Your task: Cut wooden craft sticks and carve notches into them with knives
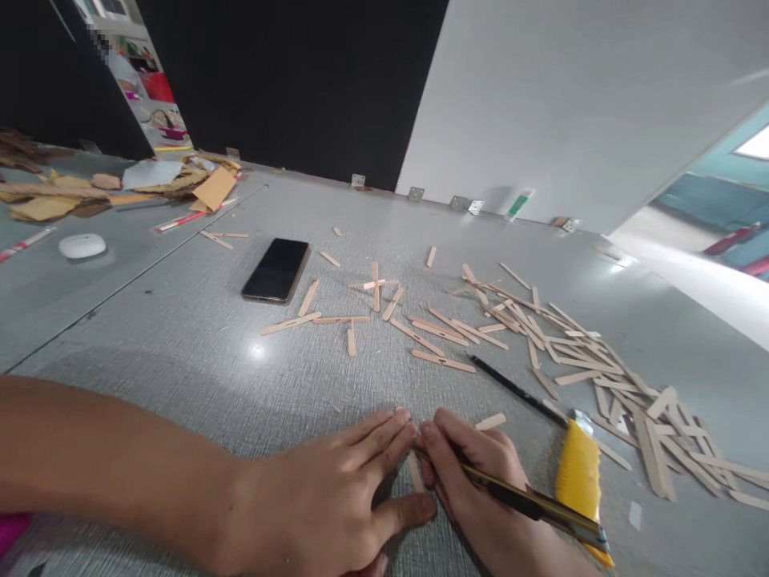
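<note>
My left hand [336, 489] lies palm down on the grey table, holding down a wooden craft stick [416, 473]. Its fingertips cover the stick's far end, and the thumb rests near the other end. In my right hand [481, 473] is a slim dark and gold craft knife [534, 505], its tip pointing down toward my left fingertips. The knife's tip is hidden by my fingers. Under its rear end lies a yellow utility knife [577, 473]. Another craft stick [491, 421] shows just beyond my right knuckles.
A black pen [517, 385] lies past my right hand, beside a pile of craft sticks [601, 369]. Ahead are several joined or loose sticks [345, 320] and a phone [276, 270]. A white case [82, 246] and cardboard scraps [213, 190] lie left. Upright panels [288, 88] stand behind.
</note>
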`<state>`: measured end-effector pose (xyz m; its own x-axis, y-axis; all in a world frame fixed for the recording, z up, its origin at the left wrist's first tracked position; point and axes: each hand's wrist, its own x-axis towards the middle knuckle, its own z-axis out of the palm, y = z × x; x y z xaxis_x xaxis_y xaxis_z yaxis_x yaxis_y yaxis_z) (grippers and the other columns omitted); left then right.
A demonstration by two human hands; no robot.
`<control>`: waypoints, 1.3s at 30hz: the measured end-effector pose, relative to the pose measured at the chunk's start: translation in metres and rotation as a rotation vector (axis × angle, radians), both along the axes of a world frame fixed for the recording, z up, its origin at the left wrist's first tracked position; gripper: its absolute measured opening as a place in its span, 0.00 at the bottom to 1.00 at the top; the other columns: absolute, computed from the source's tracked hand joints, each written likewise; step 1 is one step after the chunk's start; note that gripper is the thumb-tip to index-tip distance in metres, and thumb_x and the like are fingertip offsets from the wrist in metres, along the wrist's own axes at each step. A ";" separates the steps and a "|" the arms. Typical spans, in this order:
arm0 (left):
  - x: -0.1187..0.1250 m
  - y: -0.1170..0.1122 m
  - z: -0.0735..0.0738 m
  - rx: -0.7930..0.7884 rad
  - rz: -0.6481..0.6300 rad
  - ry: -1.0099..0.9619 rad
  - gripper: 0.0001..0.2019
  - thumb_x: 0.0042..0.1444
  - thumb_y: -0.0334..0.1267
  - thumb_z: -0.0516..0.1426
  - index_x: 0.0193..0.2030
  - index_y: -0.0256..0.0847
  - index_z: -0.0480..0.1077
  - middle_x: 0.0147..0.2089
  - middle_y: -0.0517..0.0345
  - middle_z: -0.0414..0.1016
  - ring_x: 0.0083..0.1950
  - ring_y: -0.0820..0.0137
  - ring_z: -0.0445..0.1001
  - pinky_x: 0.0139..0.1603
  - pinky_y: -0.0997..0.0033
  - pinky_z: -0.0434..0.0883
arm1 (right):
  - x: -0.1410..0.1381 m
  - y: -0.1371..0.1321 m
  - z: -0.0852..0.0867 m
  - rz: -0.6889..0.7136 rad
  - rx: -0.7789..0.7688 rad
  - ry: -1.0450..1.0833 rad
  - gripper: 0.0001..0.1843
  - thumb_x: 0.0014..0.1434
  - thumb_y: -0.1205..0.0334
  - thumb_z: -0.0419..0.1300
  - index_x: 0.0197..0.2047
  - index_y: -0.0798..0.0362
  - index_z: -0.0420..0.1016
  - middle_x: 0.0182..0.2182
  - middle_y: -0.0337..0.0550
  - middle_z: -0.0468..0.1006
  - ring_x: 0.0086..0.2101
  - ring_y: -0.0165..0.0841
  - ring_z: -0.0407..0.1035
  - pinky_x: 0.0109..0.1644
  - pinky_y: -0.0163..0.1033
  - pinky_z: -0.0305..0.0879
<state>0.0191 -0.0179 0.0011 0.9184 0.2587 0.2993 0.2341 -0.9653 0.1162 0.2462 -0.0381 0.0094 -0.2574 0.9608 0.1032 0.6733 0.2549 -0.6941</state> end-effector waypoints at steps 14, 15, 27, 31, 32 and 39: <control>0.000 0.000 -0.001 -0.044 -0.013 -0.004 0.26 0.71 0.44 0.54 0.71 0.34 0.69 0.74 0.27 0.64 0.77 0.42 0.63 0.76 0.47 0.62 | 0.003 0.003 -0.003 0.003 -0.025 -0.009 0.25 0.79 0.53 0.50 0.27 0.46 0.64 0.20 0.32 0.73 0.22 0.31 0.65 0.34 0.39 0.64; 0.001 0.001 -0.001 -0.045 -0.013 0.001 0.26 0.71 0.44 0.54 0.71 0.33 0.69 0.75 0.28 0.64 0.77 0.42 0.63 0.76 0.47 0.62 | 0.003 0.003 -0.004 -0.006 -0.034 0.005 0.26 0.80 0.53 0.49 0.27 0.46 0.64 0.19 0.31 0.72 0.21 0.30 0.64 0.33 0.39 0.63; -0.001 0.000 -0.003 -0.032 -0.010 -0.004 0.28 0.70 0.44 0.56 0.72 0.34 0.68 0.75 0.29 0.65 0.77 0.43 0.63 0.77 0.46 0.62 | 0.004 0.000 -0.007 -0.012 -0.073 -0.018 0.25 0.80 0.51 0.49 0.28 0.47 0.64 0.21 0.31 0.73 0.24 0.32 0.64 0.38 0.42 0.60; -0.002 0.000 -0.002 -0.019 -0.009 -0.002 0.28 0.70 0.44 0.56 0.72 0.34 0.67 0.73 0.31 0.67 0.77 0.43 0.63 0.76 0.47 0.64 | 0.006 0.001 -0.005 0.033 -0.064 -0.056 0.26 0.80 0.50 0.48 0.28 0.47 0.65 0.22 0.33 0.73 0.25 0.32 0.64 0.38 0.42 0.60; -0.002 0.000 -0.002 -0.019 -0.009 -0.003 0.28 0.70 0.44 0.56 0.72 0.34 0.67 0.73 0.30 0.68 0.77 0.43 0.63 0.76 0.47 0.64 | 0.007 0.001 -0.004 0.044 -0.057 -0.073 0.26 0.80 0.49 0.48 0.29 0.47 0.65 0.23 0.33 0.73 0.25 0.32 0.64 0.37 0.42 0.60; -0.002 0.000 -0.004 -0.047 -0.011 0.004 0.28 0.70 0.44 0.55 0.73 0.34 0.66 0.73 0.31 0.67 0.78 0.43 0.60 0.76 0.45 0.63 | 0.009 0.003 0.000 0.095 0.057 -0.138 0.23 0.80 0.50 0.48 0.31 0.46 0.65 0.25 0.36 0.73 0.28 0.34 0.68 0.37 0.40 0.65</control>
<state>0.0174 -0.0181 -0.0027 0.9222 0.2627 0.2837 0.2244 -0.9612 0.1606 0.2555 -0.0350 0.0096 -0.3620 0.9252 0.1141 0.7321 0.3579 -0.5796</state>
